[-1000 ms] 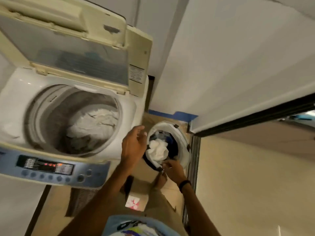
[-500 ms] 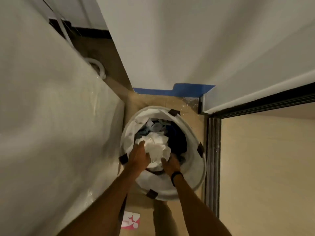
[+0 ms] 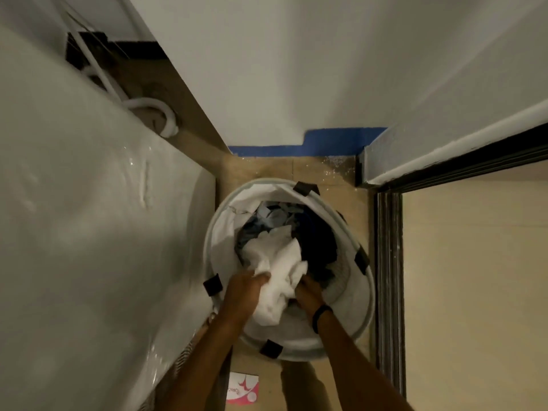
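A round white laundry basket (image 3: 360, 295) with dark tabs on its rim stands on the floor between the washing machine and a doorway. A crumpled white cloth (image 3: 277, 259) lies on top of dark and blue clothes (image 3: 315, 241) inside it. My left hand (image 3: 244, 292) grips the cloth's near left edge. My right hand (image 3: 308, 295), with a dark band on the wrist, reaches in under the cloth's right side; its fingers are hidden by fabric.
The white side of the washing machine (image 3: 89, 232) fills the left. A white hose (image 3: 154, 114) coils behind it. A white wall with a blue strip (image 3: 311, 142) stands ahead. A dark door frame (image 3: 388, 277) runs along the right. A pink-and-white card (image 3: 241, 388) lies on the floor.
The view dropped from the open washer drum to the basket. Both hands went down into the basket and took hold of the white cloth, which now sits pulled nearer the basket's front rim.
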The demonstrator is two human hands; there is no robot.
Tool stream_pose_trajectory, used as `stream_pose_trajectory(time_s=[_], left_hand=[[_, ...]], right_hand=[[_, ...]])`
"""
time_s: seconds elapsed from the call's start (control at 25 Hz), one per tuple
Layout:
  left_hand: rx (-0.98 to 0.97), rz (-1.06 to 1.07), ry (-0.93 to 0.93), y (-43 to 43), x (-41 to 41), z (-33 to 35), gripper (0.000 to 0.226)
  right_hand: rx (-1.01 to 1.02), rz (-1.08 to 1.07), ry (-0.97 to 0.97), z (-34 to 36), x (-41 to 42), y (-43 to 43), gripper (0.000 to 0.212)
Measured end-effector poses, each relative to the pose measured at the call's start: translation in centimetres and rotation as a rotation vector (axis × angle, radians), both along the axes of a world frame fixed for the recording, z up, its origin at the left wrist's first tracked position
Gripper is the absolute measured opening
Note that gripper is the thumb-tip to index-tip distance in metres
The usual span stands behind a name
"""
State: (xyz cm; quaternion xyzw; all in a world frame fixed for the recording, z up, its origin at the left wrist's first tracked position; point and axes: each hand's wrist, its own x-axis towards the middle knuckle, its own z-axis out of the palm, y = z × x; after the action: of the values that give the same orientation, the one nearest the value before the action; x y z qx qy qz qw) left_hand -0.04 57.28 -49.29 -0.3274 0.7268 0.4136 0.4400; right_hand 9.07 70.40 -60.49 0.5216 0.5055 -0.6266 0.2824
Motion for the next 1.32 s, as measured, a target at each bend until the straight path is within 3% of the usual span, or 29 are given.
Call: stream_pose_trajectory(time_s=[0.08, 0.16, 0.28, 0.4, 0.56, 0.68, 0.76, 0.88, 1.04, 1.2, 1.32], left_hand=[[0.063, 0.173, -0.014, -1.4, 1.5, 10.6, 0.018], [0.155, 0.282, 0.039, -3.4, 2.6, 21.5, 0.04], [0.28, 0.401, 0.193, -6.4, 3.6, 37.5, 0.058], [0.39, 0.401, 0.385, -10.6, 4.1, 50.7, 0.045], [0.361, 0.094, 0.752, -19.5, 2.5, 65.1, 0.028], [0.223, 0.154, 1.059, -28.1, 1.2, 71.6, 0.017], [0.247, 0.173, 1.187, -32.8, -0.1, 73.9, 0.019], [0.316, 0.056, 1.195, -38.2, -3.1, 74.5, 0.023], [0.346, -0.002, 1.024, -42.1, -7.6, 69.5, 0.027], [0.324, 0.127, 0.89, -44.9, -10.4, 61.6, 0.028], [0.212, 0.234, 0.818, -46.4, -12.1, 57.4, 0.041]], right_hand=[[-0.171, -0.215, 0.053, 7.9, 0.4, -0.6, 0.033], [-0.366, -0.436, 0.117, 17.0, 0.0, -1.0, 0.031], [-0.328, -0.526, 0.248, 31.9, -1.1, -1.2, 0.038], [-0.262, -0.427, 0.415, 46.9, -2.9, -3.2, 0.065], [-0.165, 0.051, 0.747, 64.7, -6.1, -8.9, 0.047], [-0.078, 0.167, 1.024, 74.7, -8.1, -13.9, 0.029], [-0.04, 0.164, 1.169, 79.0, -9.3, -17.2, 0.027], [0.034, 0.214, 1.315, 81.7, -11.4, -22.5, 0.034], [0.094, 0.224, 1.189, 79.8, -14.1, -30.9, 0.023], [0.081, 0.307, 1.038, 73.5, -15.9, -36.4, 0.039], [0.206, 0.391, 0.92, 69.2, -17.2, -38.4, 0.012]])
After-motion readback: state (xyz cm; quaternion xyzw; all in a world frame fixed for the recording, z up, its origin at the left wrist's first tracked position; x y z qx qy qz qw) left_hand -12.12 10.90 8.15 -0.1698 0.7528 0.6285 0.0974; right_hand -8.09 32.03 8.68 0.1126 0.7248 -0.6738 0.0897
